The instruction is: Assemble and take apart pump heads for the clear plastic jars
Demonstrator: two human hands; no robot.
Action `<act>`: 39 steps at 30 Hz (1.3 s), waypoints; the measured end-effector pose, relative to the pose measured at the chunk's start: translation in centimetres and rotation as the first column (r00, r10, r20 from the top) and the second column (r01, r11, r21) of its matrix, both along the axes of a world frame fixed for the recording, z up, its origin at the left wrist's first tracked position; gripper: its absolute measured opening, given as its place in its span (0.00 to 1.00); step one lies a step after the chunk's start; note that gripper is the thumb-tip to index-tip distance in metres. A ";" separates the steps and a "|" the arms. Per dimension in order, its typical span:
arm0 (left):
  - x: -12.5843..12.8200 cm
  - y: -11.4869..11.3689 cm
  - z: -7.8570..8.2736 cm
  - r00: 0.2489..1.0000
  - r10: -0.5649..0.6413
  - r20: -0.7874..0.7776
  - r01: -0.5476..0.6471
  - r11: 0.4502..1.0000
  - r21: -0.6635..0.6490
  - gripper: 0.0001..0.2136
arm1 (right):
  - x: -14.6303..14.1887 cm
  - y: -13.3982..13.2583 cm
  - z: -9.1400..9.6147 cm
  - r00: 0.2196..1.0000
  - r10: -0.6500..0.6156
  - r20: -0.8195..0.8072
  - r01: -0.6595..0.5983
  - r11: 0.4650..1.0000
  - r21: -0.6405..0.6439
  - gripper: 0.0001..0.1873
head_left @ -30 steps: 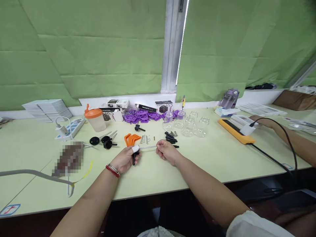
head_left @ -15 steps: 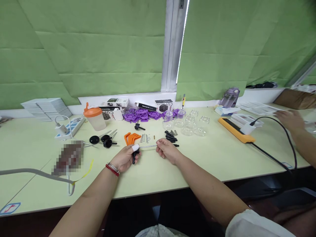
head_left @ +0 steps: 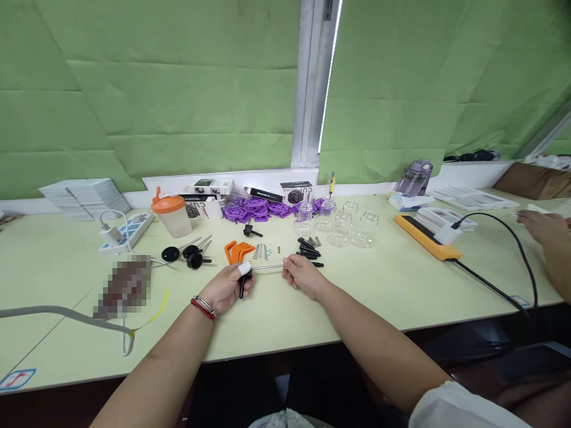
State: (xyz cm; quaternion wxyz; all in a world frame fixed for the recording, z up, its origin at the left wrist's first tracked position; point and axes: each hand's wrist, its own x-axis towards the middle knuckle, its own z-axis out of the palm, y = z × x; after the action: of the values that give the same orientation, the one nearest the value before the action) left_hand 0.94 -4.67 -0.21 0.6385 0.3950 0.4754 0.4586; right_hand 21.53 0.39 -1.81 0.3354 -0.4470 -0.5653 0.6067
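My left hand point(head_left: 225, 288), its thumb tip wrapped in white, is closed around a black plastic part point(head_left: 242, 288) with a short stem pointing down. A thin metal rod point(head_left: 268, 267) runs rightward from that part. The fingers of my right hand point(head_left: 303, 274) pinch the rod's far end. Just beyond my left hand lie orange plastic levers point(head_left: 239, 251), with metal pins point(head_left: 260, 251) beside them. Black rod-like pieces point(head_left: 308, 249) and springs point(head_left: 316, 241) are behind my right hand. To the left rest black knob parts point(head_left: 193, 254), some with metal rods.
Purple plastic pieces point(head_left: 256, 209) and boxes point(head_left: 297, 191) line the back. Several clear jars point(head_left: 342, 228) stand right of them. A shaker cup point(head_left: 172, 215) and power strip point(head_left: 129, 232) are left. At right are an orange power strip point(head_left: 426, 236), its cable, and a co-worker's hand point(head_left: 537, 226).
My hands keep nearly the same hold and place on the black part and rod. The co-worker's hand at the far right has shifted right and slightly nearer.
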 end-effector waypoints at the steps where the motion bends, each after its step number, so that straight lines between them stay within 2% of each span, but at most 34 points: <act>1: 0.0 0.0 0.0 1.000 0.000 0.001 0.000 1.000 0.001 0.15 | 0.0 0.0 0.0 1.000 -0.002 -0.006 0.002 1.000 0.000 0.17; 9: 0.0 0.0 0.0 1.000 0.015 0.014 -0.015 1.000 -0.013 0.15 | 0.2 0.2 0.0 0.997 0.002 -0.078 -0.006 0.999 -0.049 0.06; 15: 0.0 0.0 0.0 1.000 0.011 0.011 -0.011 1.000 0.003 0.15 | 0.1 0.0 0.1 0.999 0.003 -0.053 -0.004 1.000 -0.026 0.07; 23: 0.0 0.1 0.0 1.000 0.005 0.006 -0.005 1.000 -0.002 0.14 | 0.2 0.1 0.0 1.000 0.013 0.009 -0.013 1.000 -0.008 0.15; 30: 0.2 0.0 0.2 1.000 0.021 0.016 -0.021 1.000 -0.010 0.14 | 0.3 0.2 0.0 0.997 0.017 -0.081 -0.020 0.999 -0.039 0.04; 34: 0.1 -0.1 0.3 1.000 0.023 0.010 -0.023 1.000 -0.007 0.14 | 0.3 -0.2 0.5 0.997 0.029 -0.069 -0.032 0.999 -0.040 0.05; 39: 0.0 -0.1 0.2 1.000 0.022 0.017 -0.022 1.000 -0.009 0.14 | 0.2 -0.3 0.6 0.999 0.033 -0.037 -0.034 0.999 -0.033 0.11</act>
State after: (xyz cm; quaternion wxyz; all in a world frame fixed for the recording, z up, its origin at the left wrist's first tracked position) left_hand 0.97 -4.77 0.00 0.6392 0.3829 0.4761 0.4671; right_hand 21.76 0.11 -1.21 0.3278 -0.4318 -0.5564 0.6297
